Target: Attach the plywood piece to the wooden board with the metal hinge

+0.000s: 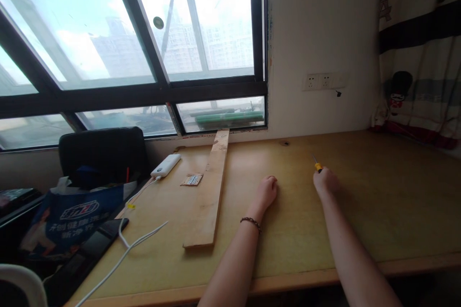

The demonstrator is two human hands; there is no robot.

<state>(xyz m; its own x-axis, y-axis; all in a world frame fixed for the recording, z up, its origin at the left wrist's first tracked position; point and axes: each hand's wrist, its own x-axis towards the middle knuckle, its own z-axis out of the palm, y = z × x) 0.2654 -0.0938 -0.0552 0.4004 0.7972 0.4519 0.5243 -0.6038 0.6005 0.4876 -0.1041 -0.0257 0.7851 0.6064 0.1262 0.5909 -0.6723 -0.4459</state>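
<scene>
My right hand is closed around a screwdriver with a yellow and black handle. Its thin metal shaft points away from me and slightly left, above the table. To the left, my left hand is curled closed near the table surface, with a dark bracelet on the wrist. Whatever its fingers may hold is hidden. A long wooden board lies flat, left of my left hand and apart from it. Touching or close to the board's left edge is a small light-brown piece with several silvery strips on it.
A yellowish table spans the view. On its left are a white power bank and a white cable. A blue bag and a black chair stand beyond the left edge. Behind are windows, wall sockets and a curtain.
</scene>
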